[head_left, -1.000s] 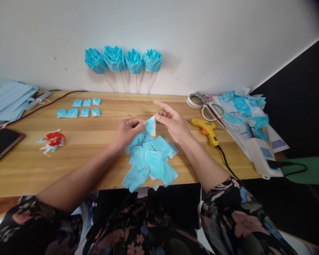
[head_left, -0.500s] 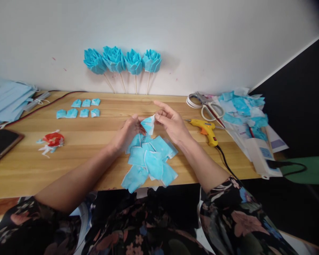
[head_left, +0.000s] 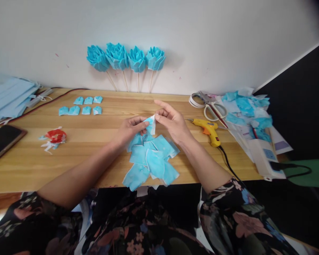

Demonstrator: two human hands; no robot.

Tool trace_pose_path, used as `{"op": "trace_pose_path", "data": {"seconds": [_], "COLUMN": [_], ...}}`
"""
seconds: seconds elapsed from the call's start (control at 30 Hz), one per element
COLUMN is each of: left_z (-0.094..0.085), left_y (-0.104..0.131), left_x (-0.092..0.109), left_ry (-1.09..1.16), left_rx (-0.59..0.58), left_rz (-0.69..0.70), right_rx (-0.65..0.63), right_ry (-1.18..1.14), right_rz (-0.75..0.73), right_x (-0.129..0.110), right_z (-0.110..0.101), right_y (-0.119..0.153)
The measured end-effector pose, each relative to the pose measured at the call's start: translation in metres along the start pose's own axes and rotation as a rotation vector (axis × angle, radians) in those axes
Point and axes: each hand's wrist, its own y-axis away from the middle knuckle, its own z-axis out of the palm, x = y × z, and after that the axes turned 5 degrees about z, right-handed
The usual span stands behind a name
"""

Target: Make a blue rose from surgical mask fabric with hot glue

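Observation:
Between my hands is a blue-and-white fabric petal point(head_left: 152, 128), raised just over a loose pile of cut blue fabric pieces point(head_left: 155, 163). My left hand point(head_left: 134, 128) pinches the petal from the left, its thumb lying across the blue face. At the petal's upper right corner, the thumb and fingers of my right hand point(head_left: 171, 122) pinch the white edge, while the index finger points out to the left. Part of the petal is hidden behind my left fingers. Beyond my left hand, several small shaped petals point(head_left: 88, 101) lie in two rows.
Several blue fabric flowers point(head_left: 118, 56) on sticks lean against the wall. To the right lie a yellow glue gun point(head_left: 207, 130) with its cord, scissors point(head_left: 214, 109), a tape roll point(head_left: 196, 100), fabric scraps point(head_left: 244, 104) and a white power strip point(head_left: 266, 159). Leftward are a phone point(head_left: 6, 141), a red bundle point(head_left: 55, 136) and masks point(head_left: 13, 95).
My left thumb has moved over the face of the petal, covering more of it. My right hand keeps its pinch at the corner. The whole view has shifted slightly.

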Motion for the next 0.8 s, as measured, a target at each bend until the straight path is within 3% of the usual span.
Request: {"op": "trace_pose_path", "data": {"seconds": [0.23,0.5,0.8], "left_z": [0.004,0.002,0.001], "left_y": [0.003,0.0,-0.001], "left_x": [0.01,0.007,0.008], "left_ry": [-0.077,-0.096,0.017], "left_rx": [-0.015,0.032,0.09], "left_rz": [-0.014,-0.015,-0.023], "right_rx": [-0.009,0.005,0.008], "right_ry": [0.117,0.287,0.644], "right_rz": [-0.056,-0.174,-0.462], "right_x": [0.0,-0.006,-0.009], "right_z": [0.0,0.0,-0.001], "right_y": [0.002,0.006,0.008]}}
